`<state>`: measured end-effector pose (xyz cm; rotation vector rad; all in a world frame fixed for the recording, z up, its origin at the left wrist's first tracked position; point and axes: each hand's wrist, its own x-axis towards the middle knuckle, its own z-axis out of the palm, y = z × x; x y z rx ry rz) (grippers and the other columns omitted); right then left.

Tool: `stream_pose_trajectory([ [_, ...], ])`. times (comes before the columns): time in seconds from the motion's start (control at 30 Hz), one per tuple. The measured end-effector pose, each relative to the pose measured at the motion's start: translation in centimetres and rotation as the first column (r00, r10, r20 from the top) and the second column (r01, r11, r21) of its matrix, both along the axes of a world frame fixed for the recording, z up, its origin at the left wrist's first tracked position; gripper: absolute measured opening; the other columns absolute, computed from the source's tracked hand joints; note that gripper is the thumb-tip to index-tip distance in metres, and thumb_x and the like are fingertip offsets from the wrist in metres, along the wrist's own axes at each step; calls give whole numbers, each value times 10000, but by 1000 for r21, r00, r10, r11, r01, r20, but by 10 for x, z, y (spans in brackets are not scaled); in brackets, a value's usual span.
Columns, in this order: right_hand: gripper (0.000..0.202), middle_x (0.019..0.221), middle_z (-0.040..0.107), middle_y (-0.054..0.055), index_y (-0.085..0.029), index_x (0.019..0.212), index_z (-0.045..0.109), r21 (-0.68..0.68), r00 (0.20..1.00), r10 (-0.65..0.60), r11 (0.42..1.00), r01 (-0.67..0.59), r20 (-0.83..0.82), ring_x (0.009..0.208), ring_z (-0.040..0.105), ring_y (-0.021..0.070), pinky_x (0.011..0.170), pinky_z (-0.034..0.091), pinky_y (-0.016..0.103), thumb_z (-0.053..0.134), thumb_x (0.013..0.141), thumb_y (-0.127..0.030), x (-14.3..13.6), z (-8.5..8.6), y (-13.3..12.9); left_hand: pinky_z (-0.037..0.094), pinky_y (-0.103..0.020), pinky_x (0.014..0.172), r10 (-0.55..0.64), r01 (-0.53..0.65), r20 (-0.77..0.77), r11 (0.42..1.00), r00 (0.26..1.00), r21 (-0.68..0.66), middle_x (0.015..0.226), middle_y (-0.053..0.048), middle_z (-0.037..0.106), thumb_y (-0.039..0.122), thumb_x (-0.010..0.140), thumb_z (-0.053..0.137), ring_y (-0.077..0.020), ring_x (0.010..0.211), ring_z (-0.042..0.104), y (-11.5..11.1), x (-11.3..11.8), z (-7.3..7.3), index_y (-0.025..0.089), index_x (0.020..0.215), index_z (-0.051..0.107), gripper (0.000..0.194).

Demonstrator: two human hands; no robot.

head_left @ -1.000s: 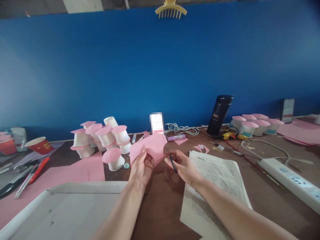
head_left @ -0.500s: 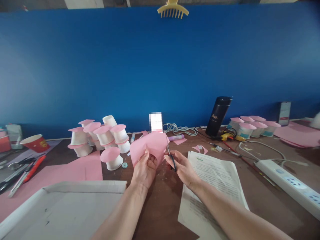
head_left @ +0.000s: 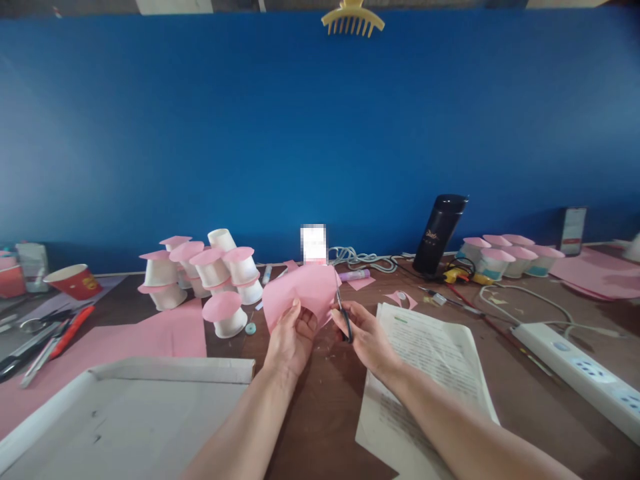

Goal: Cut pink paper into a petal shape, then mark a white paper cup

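Observation:
A curved sheet of pink paper (head_left: 297, 288) is raised above the brown table in front of me. My left hand (head_left: 291, 337) grips its lower edge, thumb on the near face and fingers curled behind. At the sheet's right edge, my right hand (head_left: 366, 337) holds a pair of scissors (head_left: 345, 319) with dark handles, fingers in the loops. The blades point upward along the paper's edge; whether they are parted I cannot make out. Left of the sheet, several white paper cups (head_left: 230, 325) topped with pink paper stand, some stacked.
Printed sheets (head_left: 425, 353) lie under my right forearm. A white power strip (head_left: 583, 373) and a black flask (head_left: 440, 233) are to the right. At the left are a shallow white box (head_left: 165, 407), a red cup (head_left: 75, 283) and cutters (head_left: 70, 333). A blue panel (head_left: 200, 133) rises behind.
The view has shifted slightly, so most things sit a little further right. Both hands keep their holds on the paper and the scissors; little else differs.

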<state>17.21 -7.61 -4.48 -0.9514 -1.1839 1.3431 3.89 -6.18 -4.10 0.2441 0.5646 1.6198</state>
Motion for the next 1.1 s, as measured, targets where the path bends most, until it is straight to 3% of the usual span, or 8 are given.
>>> stream_pose_trajectory([
  [0.2, 456, 595, 522, -58, -201, 956, 601, -17, 1000, 2, 1000, -2, -5, 526, 488, 100, 498, 389, 235, 747, 681, -533, -2, -1, -1, 547, -258, 782, 9, -8, 9, 1000, 1000, -17, 820, -61, 703, 82, 823, 598, -118, 767, 663, -1, -1, 4, 116, 812, 653, 66],
  [0.47, 442, 591, 531, -56, -201, 946, 607, -22, 1000, -3, 1000, 3, 24, 520, 506, 104, 498, 394, 241, 742, 688, -533, -2, -2, -1, 508, -210, 600, 21, -22, -19, 997, 1000, -72, 636, 15, 617, 121, 701, 733, -94, 585, 607, 0, -6, 2, 145, 758, 603, 144],
  [0.67, 417, 614, 559, -55, -200, 962, 610, -19, 999, 28, 999, -27, 26, 512, 520, 91, 520, 396, 236, 751, 699, -491, -2, -7, -1, 477, -215, 589, -3, 0, -167, 1000, 986, -22, 656, -1, 626, 215, 618, 815, -94, 579, 592, 5, -12, -6, 138, 706, 574, 268],
  [0.87, 441, 600, 559, -55, -194, 973, 613, -11, 997, 46, 999, -45, 54, 497, 518, 93, 502, 390, 233, 741, 699, -514, -4, -7, -3, 404, -199, 517, -28, 5, -293, 997, 956, -82, 564, 29, 578, 271, 506, 869, -73, 504, 524, 6, -21, -4, 117, 686, 574, 378],
  [1.1, 421, 624, 552, -48, -202, 967, 621, -8, 997, 20, 1000, -19, 80, 514, 526, 97, 515, 399, 238, 732, 709, -516, -2, -4, -3, 321, -225, 453, -99, 53, -553, 994, 827, -100, 462, 28, 508, 399, 536, 825, -83, 421, 444, 8, -28, -5, 144, 559, 541, 383],
])
